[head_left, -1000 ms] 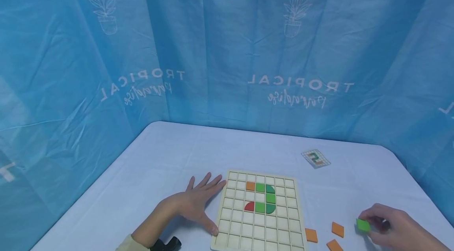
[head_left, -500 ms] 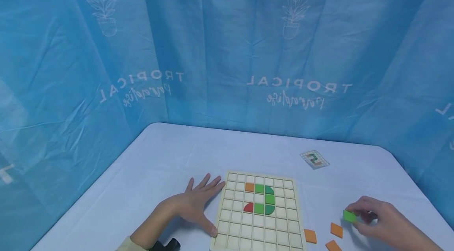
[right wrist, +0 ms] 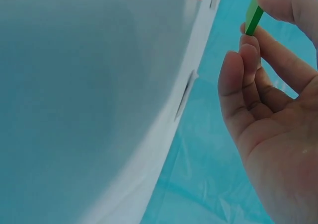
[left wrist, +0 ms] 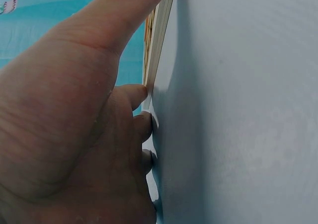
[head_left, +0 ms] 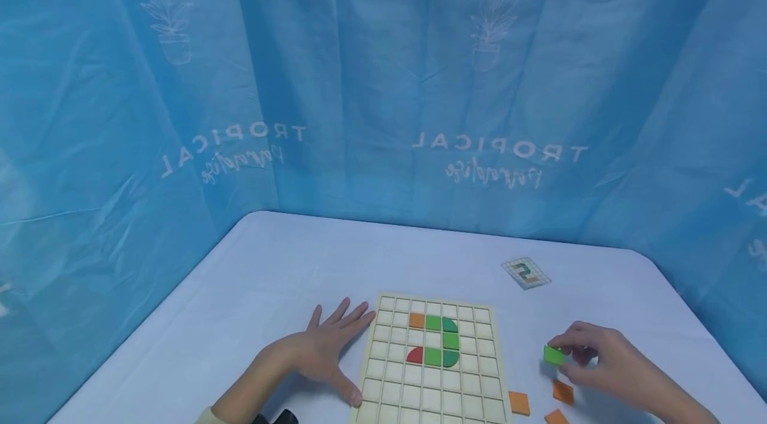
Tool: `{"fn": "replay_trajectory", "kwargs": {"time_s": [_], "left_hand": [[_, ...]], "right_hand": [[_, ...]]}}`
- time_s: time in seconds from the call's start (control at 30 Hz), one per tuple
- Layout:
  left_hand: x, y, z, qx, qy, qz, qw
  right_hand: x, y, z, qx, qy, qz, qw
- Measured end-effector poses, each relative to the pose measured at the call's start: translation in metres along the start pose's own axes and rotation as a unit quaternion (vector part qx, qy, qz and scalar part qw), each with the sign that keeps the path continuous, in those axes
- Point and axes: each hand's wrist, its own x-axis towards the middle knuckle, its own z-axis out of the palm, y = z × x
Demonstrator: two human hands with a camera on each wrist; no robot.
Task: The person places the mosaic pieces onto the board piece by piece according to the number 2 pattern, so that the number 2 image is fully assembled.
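My left hand (head_left: 320, 351) lies spread at the left edge of a pale wooden grid board (head_left: 413, 394), its thumb and index fingertip touching that edge. In the left wrist view the fingers meet the board's side (left wrist: 160, 40). Set in the board's cells are an orange square (head_left: 416, 321), a red quarter-circle (head_left: 415, 355), and several light green squares and dark green quarter-circles. To the right of the board, my right hand (head_left: 599, 357) pinches a light green square tile (head_left: 554, 355) between thumb and fingers, above the table. The right wrist view shows that tile (right wrist: 254, 14) edge-on at the fingertips.
Orange square tiles lie right of the board: one (head_left: 518, 403) beside its edge, another (head_left: 563, 392) below my right hand, a third (head_left: 556, 417) at the frame's bottom. A pattern card (head_left: 526, 273) lies farther back. Blue curtains (head_left: 383, 91) surround the white table (head_left: 311, 251).
My right hand has moved left toward the board, carrying the green tile. The left hand keeps its place at the board's edge. The head view has shifted slightly.
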Motion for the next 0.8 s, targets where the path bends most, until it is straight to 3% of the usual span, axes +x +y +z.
{"fn": "replay_trajectory", "kwargs": {"time_s": [0.17,0.47,0.8], "left_hand": [[-0.002,0.000,0.000,-0.004,0.001,0.002,1.0000],[-0.001,-0.002,0.002,-0.004,0.000,0.002,1.0000],[-0.002,-0.002,0.002,-0.005,0.002,0.004,1.0000]], "right_hand": [[0.011,-0.012,0.001,-0.012,0.006,0.010,0.9999],[0.024,-0.021,0.010,0.005,0.015,-0.042,0.9990],[0.039,-0.037,0.016,-0.007,0.006,-0.067,0.9977]]}}
